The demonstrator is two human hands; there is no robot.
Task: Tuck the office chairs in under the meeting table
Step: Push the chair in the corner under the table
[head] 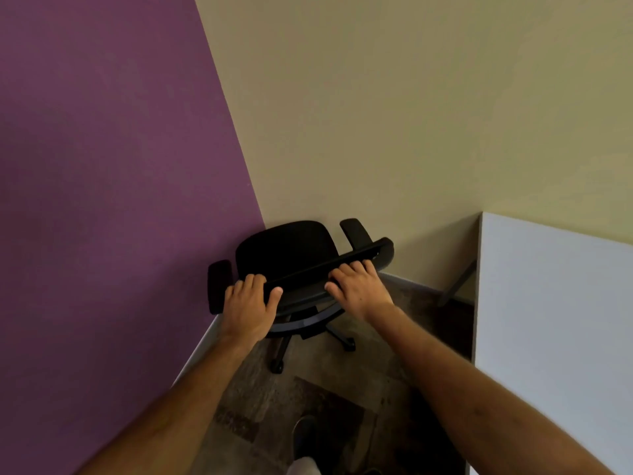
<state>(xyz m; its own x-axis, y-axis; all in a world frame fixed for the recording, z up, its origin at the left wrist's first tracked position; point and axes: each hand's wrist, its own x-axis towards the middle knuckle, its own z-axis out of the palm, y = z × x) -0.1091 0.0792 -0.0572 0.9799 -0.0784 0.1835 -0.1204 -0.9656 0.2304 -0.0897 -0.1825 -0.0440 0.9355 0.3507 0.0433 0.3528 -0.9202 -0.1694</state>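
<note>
A black office chair (286, 250) on castors stands in the corner where the purple wall meets the beige wall, its seat facing away from me. My left hand (248, 308) grips the left end of the top edge of its backrest. My right hand (359, 289) grips the same edge further right. The white meeting table (555, 303) fills the right side, with its near corner about level with the chair. The chair stands to the left of the table, outside it.
The purple wall (113, 200) runs close along the chair's left armrest. The beige wall (394, 114) is just beyond the seat. A dark table leg (457, 284) slants under the table's far end. My shoe (305, 437) is on the brown patterned floor behind the chair.
</note>
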